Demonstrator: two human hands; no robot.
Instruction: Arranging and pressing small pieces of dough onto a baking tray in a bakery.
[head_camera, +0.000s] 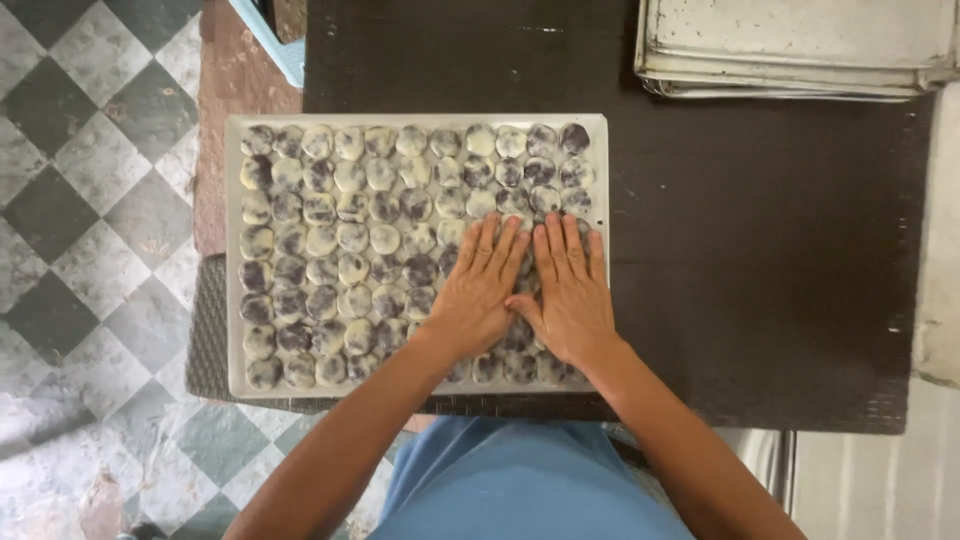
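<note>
Dough rounds (330, 240), pale and marbled with dark purple, fill a shallow light metal tray (233, 250) in close rows, each round touching its neighbours. The tray lies on a dark tabletop (760, 250), with its left edge hanging past the table over a checkered tile floor (80, 200).

Both hands lie flat on the rounds in the tray's lower right part, palms down and fingers stretched out, gripping nothing. The left hand (478, 290) covers rounds just left of the right hand (570, 295), and the two thumbs meet between them. The fingertips point toward the far edge of the tray. Rounds show beneath the wrists at the tray's near edge, and the whole left half of the tray is uncovered.

Well to the right of the tray, at the far corner of the tabletop, sits a stack of empty metal trays (800, 50). A light blue object (275, 35) stands beyond the tray's far left corner.
</note>
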